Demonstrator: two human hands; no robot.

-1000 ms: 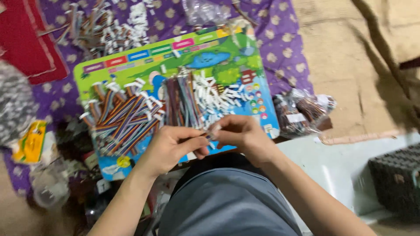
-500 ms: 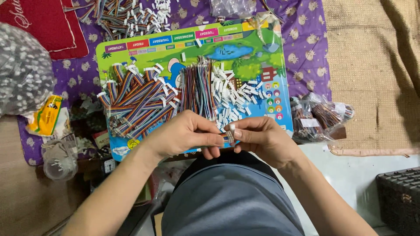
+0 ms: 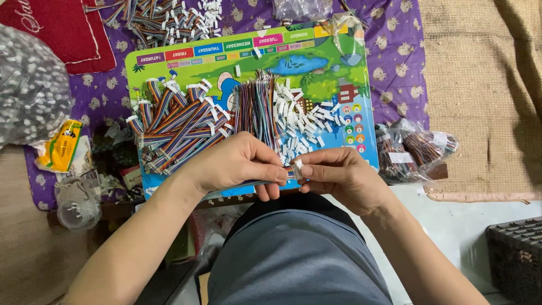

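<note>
Looking down through the head camera, I see my left hand (image 3: 240,164) and right hand (image 3: 339,178) meeting just above my lap, at the near edge of the colourful picture board (image 3: 316,56). Between them is a ribbon cable (image 3: 248,183): a thin flat strip of multicoloured wires, running from under my left palm toward the right, ending in a small white connector (image 3: 297,168). My left thumb and fingers are pinched together on the cable close to its end; my right thumb and forefinger are pinched on the white connector, the other fingers curled under. The two sets of fingertips are almost touching.

On the board behind the hands, a heap of finished rainbow cables (image 3: 175,124) lies to the left, a bundle of loose coloured wires (image 3: 257,110) stands in the middle, and a scatter of white connectors (image 3: 299,121) lies just right of it. Further back, another cable pile (image 3: 164,17) rests on the purple patterned cloth (image 3: 395,51). Clear bags of wires (image 3: 415,149) sit right of the board, and a yellow packet (image 3: 59,147) is well to the left.
</note>
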